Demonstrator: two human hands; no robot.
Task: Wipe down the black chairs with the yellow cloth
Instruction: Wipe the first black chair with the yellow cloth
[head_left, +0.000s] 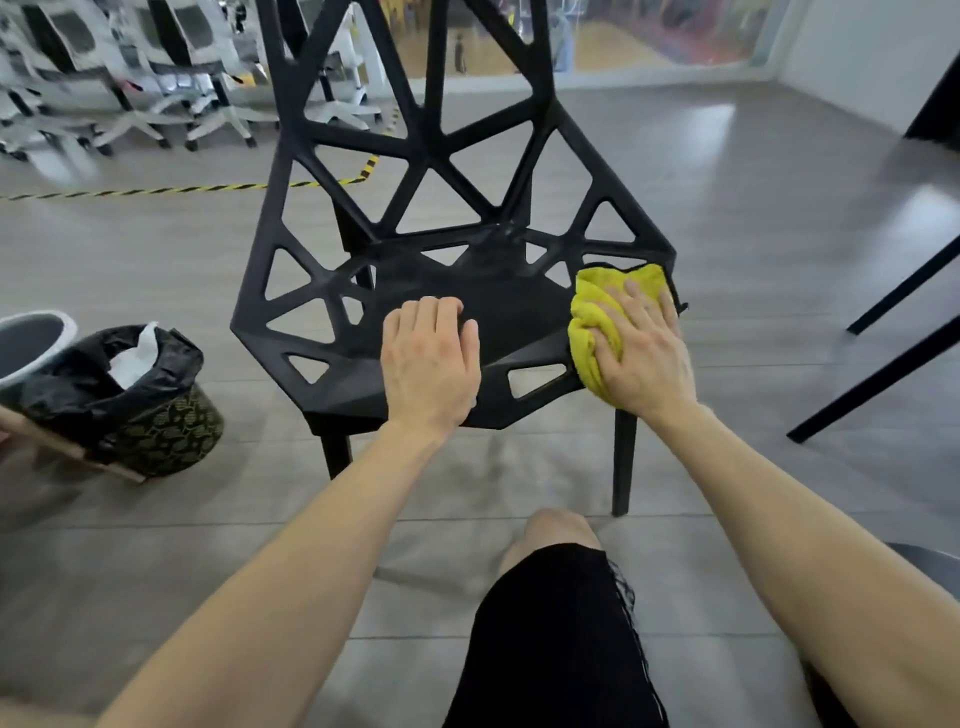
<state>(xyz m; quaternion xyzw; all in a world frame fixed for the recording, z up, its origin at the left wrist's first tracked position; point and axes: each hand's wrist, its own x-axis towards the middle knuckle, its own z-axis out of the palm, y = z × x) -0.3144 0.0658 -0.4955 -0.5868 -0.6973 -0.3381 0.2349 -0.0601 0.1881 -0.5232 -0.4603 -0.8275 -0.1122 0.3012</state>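
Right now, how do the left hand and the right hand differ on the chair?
The left hand rests bare on the seat of the black chair; the right hand presses the yellow cloth onto it.
The left hand sits at the seat's front middle; the right hand is at its right edge.
The left hand's fingers bend at the knuckles; the right hand's spread straighter over the cloth.
Shared: both palm down on the same seat.

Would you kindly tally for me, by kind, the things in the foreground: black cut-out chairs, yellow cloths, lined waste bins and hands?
Black chair: 1
Yellow cloth: 1
Waste bin: 1
Hands, left hand and right hand: 2
Total: 5
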